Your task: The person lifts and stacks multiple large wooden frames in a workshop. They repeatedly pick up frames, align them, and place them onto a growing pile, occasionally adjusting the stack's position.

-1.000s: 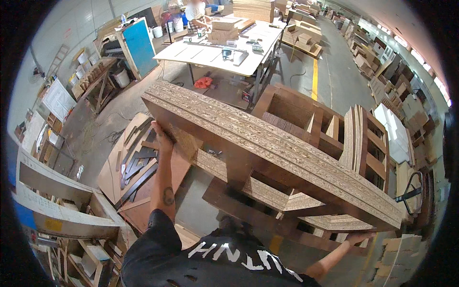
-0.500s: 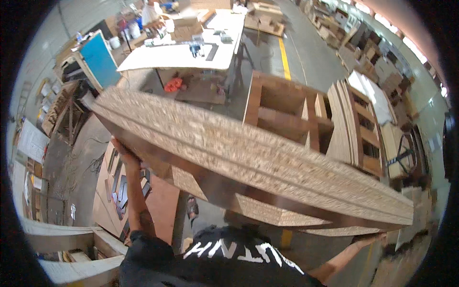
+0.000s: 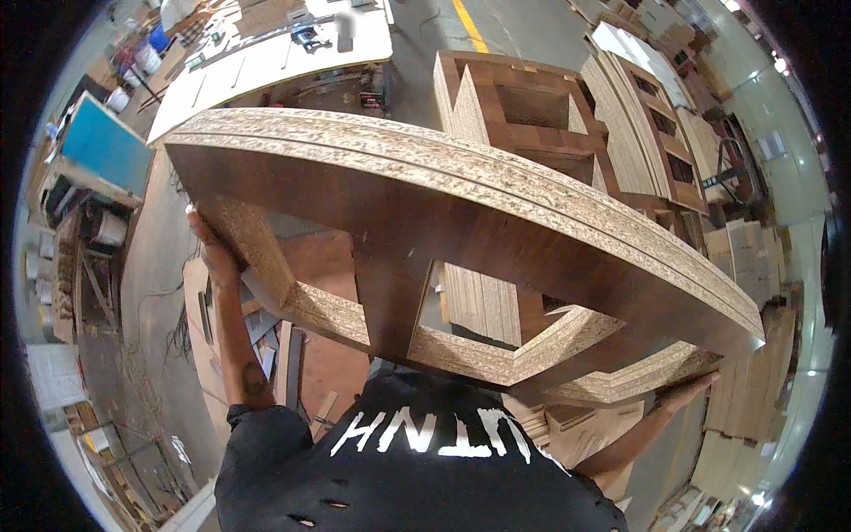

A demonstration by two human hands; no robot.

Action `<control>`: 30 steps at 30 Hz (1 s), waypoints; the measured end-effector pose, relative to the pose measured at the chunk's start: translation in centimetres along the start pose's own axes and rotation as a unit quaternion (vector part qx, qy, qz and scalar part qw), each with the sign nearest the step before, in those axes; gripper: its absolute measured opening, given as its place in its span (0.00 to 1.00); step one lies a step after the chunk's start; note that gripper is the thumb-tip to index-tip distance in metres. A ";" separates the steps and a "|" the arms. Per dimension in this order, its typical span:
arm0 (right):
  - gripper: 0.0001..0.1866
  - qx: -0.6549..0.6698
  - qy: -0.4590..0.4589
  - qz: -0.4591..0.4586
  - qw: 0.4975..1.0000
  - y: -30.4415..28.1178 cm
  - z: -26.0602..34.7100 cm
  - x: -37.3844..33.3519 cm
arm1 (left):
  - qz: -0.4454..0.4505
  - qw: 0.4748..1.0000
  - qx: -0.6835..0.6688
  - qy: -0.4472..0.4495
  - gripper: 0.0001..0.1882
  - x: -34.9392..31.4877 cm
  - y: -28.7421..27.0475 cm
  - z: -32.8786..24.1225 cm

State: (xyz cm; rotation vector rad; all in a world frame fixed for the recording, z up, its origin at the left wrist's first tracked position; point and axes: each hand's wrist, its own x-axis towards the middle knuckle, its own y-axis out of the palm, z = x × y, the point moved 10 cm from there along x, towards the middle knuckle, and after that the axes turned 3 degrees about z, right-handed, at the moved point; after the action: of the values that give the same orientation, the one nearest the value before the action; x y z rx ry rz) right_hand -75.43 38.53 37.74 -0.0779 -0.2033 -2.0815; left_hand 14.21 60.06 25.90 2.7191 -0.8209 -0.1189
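Observation:
A stack of particleboard panels [image 3: 479, 230] is held up across my chest, tilted, with its chipboard edges facing up and away. Its face is dark brown laminate with several rectangular cut-outs. My left hand [image 3: 216, 253] grips the stack at its left end, fingers along the outer side and the thumb side partly hidden. At the lower right corner, my right hand [image 3: 691, 390] supports the stack from beneath; most of its fingers are behind the board.
Beyond stands a white-topped workbench [image 3: 266, 66] with tools. More brown cut-out panels [image 3: 523, 133] are piled ahead, next to stacked boards [image 3: 634, 133]. A blue-sided cabinet [image 3: 105, 146] stands at left. Offcuts lie on a brown sheet [image 3: 332, 377] low at left.
The stack has tipped so that more of its brown face and cut-outs shows. My view has swung, and the workbench now sits further up and left. Both hands keep their hold.

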 end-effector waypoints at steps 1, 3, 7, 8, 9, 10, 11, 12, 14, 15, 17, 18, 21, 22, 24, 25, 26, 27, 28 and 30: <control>0.49 -0.004 0.009 -0.017 1.000 -0.8 -0.4 -0.6 | 0.004 1.000 0.019 -0.012 0.47 1.3 0.6 0.6; 0.49 -0.010 0.018 -0.025 0.999 -2.1 -1.0 -2.3 | 0.018 0.997 0.060 -0.034 0.47 3.5 2.9 1.7; 0.51 -0.031 0.061 -0.105 0.992 -4.0 -1.5 -6.5 | 0.093 0.984 0.146 -0.046 0.47 7.9 12.1 1.3; 0.51 -0.041 0.074 -0.126 0.988 -4.6 -2.0 -7.5 | 0.113 0.982 0.147 -0.045 0.49 8.8 14.9 1.8; 0.52 -0.036 0.076 -0.138 0.987 -4.9 -2.6 -8.2 | 0.144 0.970 0.191 -0.027 0.49 11.0 17.4 2.4; 0.52 -0.036 0.079 -0.147 0.985 -5.3 -3.0 -8.7 | 0.172 0.957 0.235 -0.012 0.49 13.0 19.5 3.3; 0.52 -0.036 0.082 -0.155 0.984 -5.8 -3.6 -8.9 | 0.197 0.940 0.278 0.004 0.49 14.9 21.7 4.2; 0.51 -0.075 0.098 -0.200 0.972 -8.3 -4.6 -9.1 | 0.221 0.918 0.330 0.021 0.49 15.1 26.3 4.2; 0.50 -0.081 0.126 -0.220 0.964 -9.4 -6.4 -9.6 | 0.306 0.897 0.318 -0.003 0.50 16.0 33.9 6.2; 0.49 -0.082 0.139 -0.228 0.960 -9.4 -7.3 -9.6 | 0.342 0.884 0.320 -0.005 0.51 16.0 37.9 6.8; 0.50 -0.029 0.167 -0.197 0.966 -4.7 -8.3 -9.6 | 0.350 0.851 0.391 0.005 0.54 20.1 41.7 10.0; 0.50 -0.029 0.179 -0.203 0.962 -4.2 -9.0 -10.0 | 0.362 0.824 0.435 0.010 0.55 20.1 44.6 11.2; 0.50 -0.035 0.211 -0.219 0.952 -4.1 -11.6 -11.0 | 0.390 0.753 0.530 0.011 0.60 20.2 52.4 13.3; 0.50 -0.041 0.217 -0.225 0.949 -4.2 -12.1 -10.9 | 0.390 0.745 0.542 0.009 0.61 20.0 54.5 14.3; 0.50 -0.049 0.232 -0.232 0.943 -3.8 -13.2 -10.4 | 0.411 0.712 0.568 -0.031 0.60 20.5 58.3 16.6; 0.50 -0.052 0.239 -0.235 0.941 -3.7 -13.7 -10.4 | 0.427 0.713 0.555 -0.032 0.61 20.4 60.2 17.6; 0.50 -0.055 0.245 -0.240 0.938 -3.6 -14.1 -10.4 | 0.436 0.709 0.553 -0.025 0.61 20.7 62.1 19.1; 0.50 -0.057 0.252 -0.244 0.935 -3.4 -14.5 -10.3 | 0.445 0.707 0.550 -0.018 0.61 21.3 63.9 21.0; 0.50 -0.063 0.260 -0.247 0.931 -3.0 -15.0 -10.4 | 0.493 0.671 0.551 -0.046 0.61 21.1 66.2 22.6; 0.50 -0.072 0.275 -0.248 0.926 -1.9 -15.7 -10.1 | 0.498 0.645 0.573 -0.083 0.57 21.0 69.2 23.7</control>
State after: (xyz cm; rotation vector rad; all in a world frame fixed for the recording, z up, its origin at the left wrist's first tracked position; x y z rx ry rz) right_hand -71.65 45.30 20.71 0.5164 0.3071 -2.5219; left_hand -8.74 -12.51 24.58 2.5062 -3.1539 0.6059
